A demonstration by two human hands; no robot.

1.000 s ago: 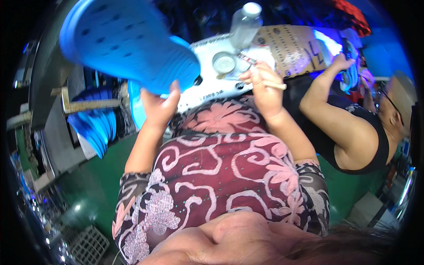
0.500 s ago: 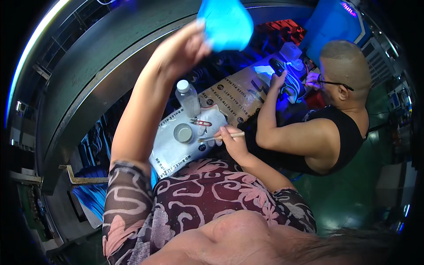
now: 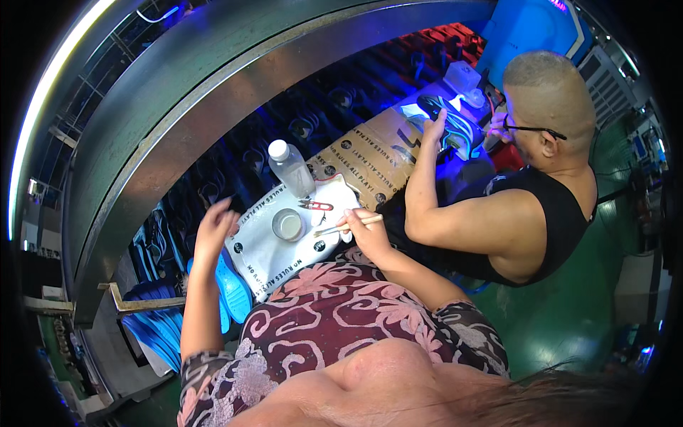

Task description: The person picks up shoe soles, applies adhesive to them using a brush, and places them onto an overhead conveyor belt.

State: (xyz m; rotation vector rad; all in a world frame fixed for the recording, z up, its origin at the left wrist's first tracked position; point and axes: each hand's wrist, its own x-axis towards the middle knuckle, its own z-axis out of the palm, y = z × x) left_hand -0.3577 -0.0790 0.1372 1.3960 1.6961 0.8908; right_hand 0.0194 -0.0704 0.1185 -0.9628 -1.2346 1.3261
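My right hand (image 3: pixel 367 229) pinches a thin wooden-handled brush (image 3: pixel 329 231), its tip over the white printed plastic bag (image 3: pixel 267 260). To the left, my left hand (image 3: pixel 215 226) hovers beside the bag's edge, empty, with fingers loosely bent and apart. On the bag stand a small round cup (image 3: pixel 287 225) of greyish liquid and a clear bottle with a white cap (image 3: pixel 293 174). Red-handled thread snips (image 3: pixel 318 206) lie between the cup and the bottle. Below my left hand are bright blue shoe soles (image 3: pixel 231 285).
Brown printed paper (image 3: pixel 370 160) extends right toward a co-worker (image 3: pixel 548 107) holding a dark shoe with blue lines (image 3: pixel 455 128). Ahead curves a green conveyor rim (image 3: pixel 192 92), with rows of dark footwear (image 3: pixel 302 124) beneath it. More blue soles (image 3: pixel 156 324) are stacked at the left.
My left hand has come down from high ahead and no longer holds the blurred bright blue piece. The brush stays in my right hand. The co-worker's shoe has turned, showing more of its side.
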